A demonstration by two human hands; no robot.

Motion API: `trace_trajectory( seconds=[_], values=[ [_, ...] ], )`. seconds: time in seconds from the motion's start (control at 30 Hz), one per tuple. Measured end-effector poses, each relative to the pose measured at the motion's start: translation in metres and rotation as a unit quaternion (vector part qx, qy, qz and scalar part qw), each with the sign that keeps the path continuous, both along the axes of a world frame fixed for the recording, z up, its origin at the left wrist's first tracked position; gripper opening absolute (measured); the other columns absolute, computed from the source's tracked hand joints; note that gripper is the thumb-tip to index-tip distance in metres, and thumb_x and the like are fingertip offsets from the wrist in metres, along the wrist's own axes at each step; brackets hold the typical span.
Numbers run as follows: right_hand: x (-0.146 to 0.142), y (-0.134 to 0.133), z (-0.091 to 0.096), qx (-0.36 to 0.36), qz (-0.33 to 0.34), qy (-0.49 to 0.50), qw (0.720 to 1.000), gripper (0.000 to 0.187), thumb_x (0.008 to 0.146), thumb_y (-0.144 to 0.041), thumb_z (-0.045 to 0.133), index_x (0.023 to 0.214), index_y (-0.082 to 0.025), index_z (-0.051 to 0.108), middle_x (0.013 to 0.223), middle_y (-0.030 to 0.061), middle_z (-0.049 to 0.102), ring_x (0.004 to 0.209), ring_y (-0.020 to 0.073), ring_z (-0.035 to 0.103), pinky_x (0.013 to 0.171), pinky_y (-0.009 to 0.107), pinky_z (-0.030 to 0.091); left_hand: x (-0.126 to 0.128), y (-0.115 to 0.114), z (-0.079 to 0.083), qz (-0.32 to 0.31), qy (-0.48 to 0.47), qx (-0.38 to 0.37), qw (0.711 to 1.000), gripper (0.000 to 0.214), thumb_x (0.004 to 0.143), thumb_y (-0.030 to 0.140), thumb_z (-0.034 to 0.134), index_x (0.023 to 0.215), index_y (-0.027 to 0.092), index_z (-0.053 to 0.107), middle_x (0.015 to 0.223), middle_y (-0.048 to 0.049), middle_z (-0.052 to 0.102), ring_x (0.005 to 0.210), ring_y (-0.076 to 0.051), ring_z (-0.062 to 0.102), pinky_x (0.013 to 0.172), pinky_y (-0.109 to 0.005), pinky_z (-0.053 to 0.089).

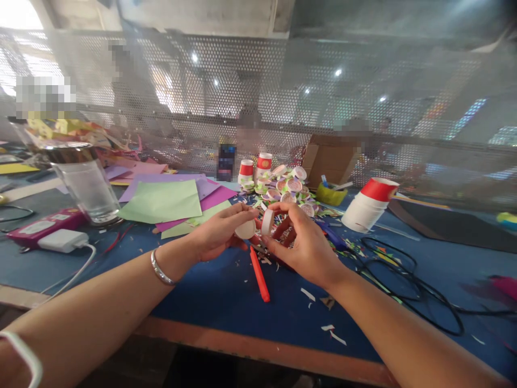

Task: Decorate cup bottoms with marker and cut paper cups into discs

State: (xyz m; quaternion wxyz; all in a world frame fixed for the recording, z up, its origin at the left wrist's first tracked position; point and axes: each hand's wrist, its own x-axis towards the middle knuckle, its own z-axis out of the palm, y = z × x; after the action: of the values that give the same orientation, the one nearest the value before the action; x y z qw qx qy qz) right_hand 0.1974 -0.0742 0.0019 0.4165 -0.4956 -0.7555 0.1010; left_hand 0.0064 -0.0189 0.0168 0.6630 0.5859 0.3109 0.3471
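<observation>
My left hand (226,229) grips a round white paper disc (245,230), which looks like a cup bottom, between thumb and fingers. Close beside it, my right hand (297,237) pinches a second round white paper piece (267,222) with a short rim, turned edge-on. The two pieces are held slightly apart. Below the hands a red-orange pen-like stick (259,275) lies on the blue tabletop (202,302). Behind them rises a pile of cut cup bottoms (294,186), mixed with paper scraps.
Green paper sheets (165,200), a glass of water (86,183) and a pink power strip (48,229) are on the left. Stacked paper cups (369,205), coiled black cable (407,280) and a yellow-green container (331,194) are on the right. A perforated metal screen (258,75) stands behind.
</observation>
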Motion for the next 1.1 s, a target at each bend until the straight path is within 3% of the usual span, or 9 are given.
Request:
trace_trajectory(
  seconds=[0.23,0.47,0.8,1.1],
  values=[
    [-0.0019,0.0,0.0021,0.002,0.02,-0.015,1.0,0.048,0.083,-0.031,0.071,0.125,-0.024,0.049,0.122,0.0097,0.065,0.077,0.0175,0.067,0.069,0.034,0.056,0.0002,-0.0018,-0.0004,-0.071,0.009,0.04,0.997,0.039,0.082,0.05,0.074,0.103,0.019,0.062,0.087,-0.0014,0.061,0.072,-0.012,0.058,0.057,-0.022,0.044],
    [-0.002,0.0009,-0.0012,-0.018,0.021,-0.028,0.999,0.049,0.086,-0.03,0.068,0.13,-0.023,0.046,0.124,0.0103,0.065,0.074,0.0163,0.068,0.068,0.034,0.054,-0.0007,-0.0009,-0.0018,-0.045,0.031,0.053,0.997,0.045,0.081,0.042,0.076,0.115,0.02,0.056,0.091,-0.0014,0.062,0.082,-0.014,0.06,0.064,-0.024,0.044],
    [-0.0013,-0.0001,0.0023,0.004,0.034,-0.047,0.998,0.046,0.087,-0.031,0.069,0.127,-0.023,0.047,0.126,0.0099,0.061,0.074,0.016,0.066,0.072,0.036,0.055,0.0037,-0.0045,-0.0008,-0.042,0.033,0.074,0.996,0.057,0.083,0.046,0.073,0.13,0.019,0.054,0.108,-0.0083,0.064,0.093,-0.02,0.061,0.067,-0.028,0.049],
    [-0.0005,0.0016,0.0001,0.043,0.057,-0.056,0.996,0.043,0.086,-0.027,0.068,0.124,-0.023,0.048,0.124,0.0105,0.061,0.079,0.019,0.067,0.074,0.039,0.057,0.0075,-0.0033,-0.006,-0.048,0.001,0.071,0.996,0.065,0.082,0.042,0.076,0.135,0.016,0.049,0.104,-0.0067,0.062,0.089,-0.017,0.06,0.068,-0.027,0.05]
  ],
)
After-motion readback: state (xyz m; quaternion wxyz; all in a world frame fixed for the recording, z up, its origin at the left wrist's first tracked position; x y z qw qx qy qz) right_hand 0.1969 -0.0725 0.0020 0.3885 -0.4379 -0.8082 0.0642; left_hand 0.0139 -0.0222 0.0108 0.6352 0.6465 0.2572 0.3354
